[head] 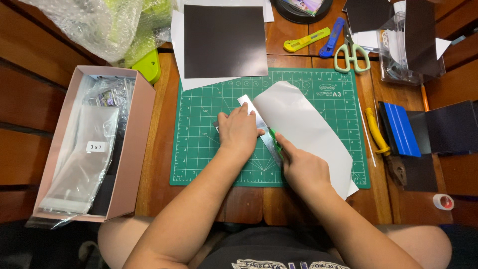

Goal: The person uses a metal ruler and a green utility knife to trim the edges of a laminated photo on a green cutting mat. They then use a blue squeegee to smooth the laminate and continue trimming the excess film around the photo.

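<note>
A green cutting mat (199, 149) lies on the wooden table. On it rests a metal ruler (259, 122), set diagonally along the left edge of a white sheet (303, 124). My left hand (238, 130) presses flat on the ruler. My right hand (301, 167) grips a small green-handled cutter (275, 138) with its tip against the ruler's edge. The lower end of the ruler is hidden under my right hand.
A pink box (134, 149) of clear bags stands at the left. A black sheet (224, 40) on white paper lies behind the mat. Scissors (351, 55), a yellow cutter (306, 40), a blue cutter (331, 37), a blue squeegee (401, 129), yellow pliers (378, 134) and a tape roll (443, 201) lie at the right.
</note>
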